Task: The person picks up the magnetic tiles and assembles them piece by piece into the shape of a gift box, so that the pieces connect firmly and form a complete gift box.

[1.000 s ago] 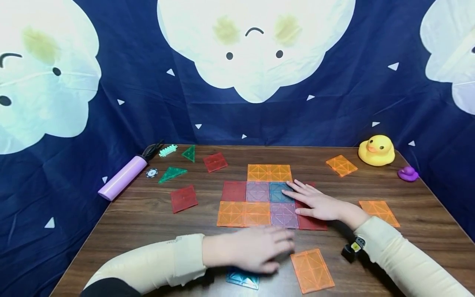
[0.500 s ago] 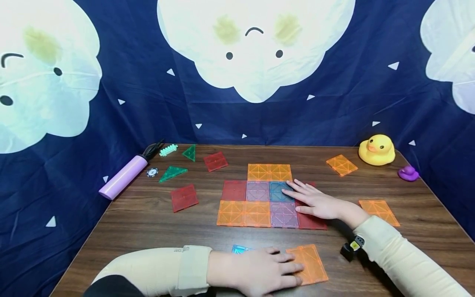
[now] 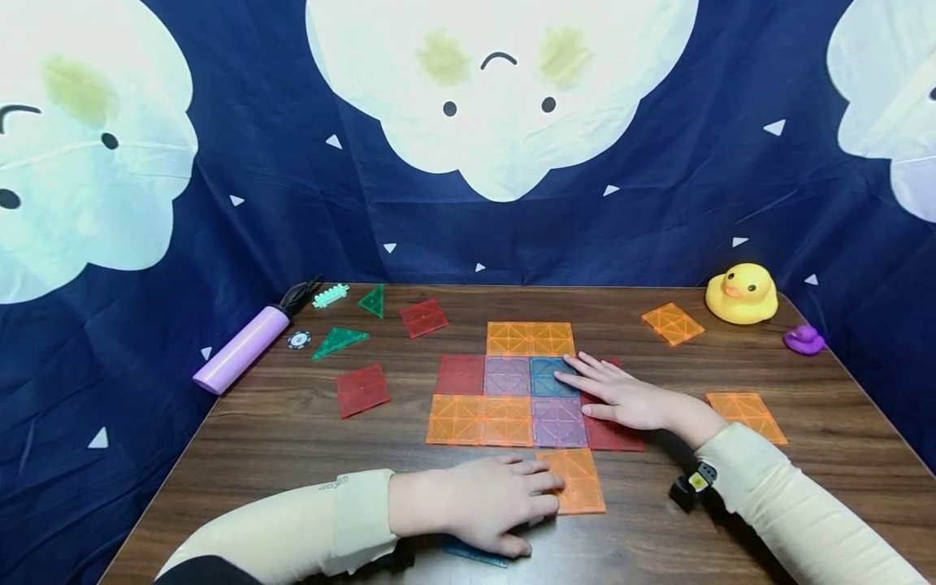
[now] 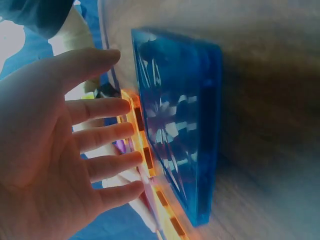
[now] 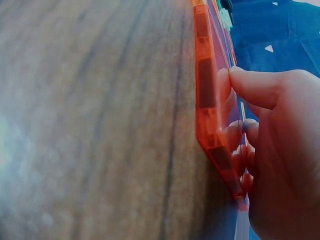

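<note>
Flat magnetic tiles lie joined in a block at mid-table: orange tiles (image 3: 455, 420), purple tiles (image 3: 559, 422), red tiles (image 3: 461, 375) and a blue tile (image 3: 548, 382). My right hand (image 3: 632, 400) rests spread on the block's right side, over the red and blue tiles. In front of the block, the fingertips of my left hand (image 3: 493, 500) touch a loose orange tile (image 3: 583, 483), whose far edge is right by the purple tile. Partly hidden under that hand lies a loose blue tile (image 4: 175, 125); in the left wrist view the fingers are extended past it.
Loose red tiles (image 3: 363, 391) and green triangle tiles (image 3: 340, 341) lie at the left, beside a lilac pump (image 3: 244, 349) and a poker chip (image 3: 299, 340). At the right are spare orange tiles (image 3: 747, 416), a yellow rubber duck (image 3: 742, 296) and a small purple duck (image 3: 804, 341).
My left hand reached the loose orange tile, and the tile has slid forward and left, up close to the block. The right hand has stayed in place.
</note>
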A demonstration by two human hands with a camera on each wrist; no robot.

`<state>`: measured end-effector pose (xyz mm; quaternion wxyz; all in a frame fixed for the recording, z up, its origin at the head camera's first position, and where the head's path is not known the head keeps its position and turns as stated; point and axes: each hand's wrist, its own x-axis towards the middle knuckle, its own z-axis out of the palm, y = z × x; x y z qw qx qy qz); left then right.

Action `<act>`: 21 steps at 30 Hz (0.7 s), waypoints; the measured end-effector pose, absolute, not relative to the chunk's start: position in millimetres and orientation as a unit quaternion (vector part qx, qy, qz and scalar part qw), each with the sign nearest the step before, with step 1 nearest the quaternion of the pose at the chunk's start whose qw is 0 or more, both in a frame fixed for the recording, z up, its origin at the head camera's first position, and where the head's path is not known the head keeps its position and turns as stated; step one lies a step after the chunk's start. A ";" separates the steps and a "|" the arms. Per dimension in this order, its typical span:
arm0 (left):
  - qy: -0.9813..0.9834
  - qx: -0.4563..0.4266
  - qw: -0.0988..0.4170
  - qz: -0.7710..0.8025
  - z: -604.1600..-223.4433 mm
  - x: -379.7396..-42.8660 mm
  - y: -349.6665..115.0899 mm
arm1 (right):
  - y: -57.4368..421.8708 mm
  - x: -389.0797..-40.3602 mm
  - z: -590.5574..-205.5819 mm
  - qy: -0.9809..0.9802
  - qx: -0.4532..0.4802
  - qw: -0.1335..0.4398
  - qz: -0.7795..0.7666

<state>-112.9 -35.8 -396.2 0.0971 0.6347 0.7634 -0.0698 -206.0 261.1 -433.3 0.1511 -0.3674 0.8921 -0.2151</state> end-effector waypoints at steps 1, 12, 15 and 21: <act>0.766 0.632 0.096 -0.072 -396.1 -113.8 -36.7 | 260.6 -205.9 -432.8 0.893 -0.367 0.152 -0.214; 0.792 0.604 0.081 -0.030 -393.3 -104.1 -72.1 | 257.0 -206.6 -434.8 0.894 -0.358 0.161 -0.218; 0.804 0.591 0.071 -0.008 -390.1 -91.4 -96.1 | 255.8 -206.7 -436.1 0.892 -0.360 0.162 -0.219; 0.803 0.583 0.123 -0.017 -387.4 -70.3 -125.2 | 260.6 -204.9 -436.2 0.891 -0.365 0.144 -0.228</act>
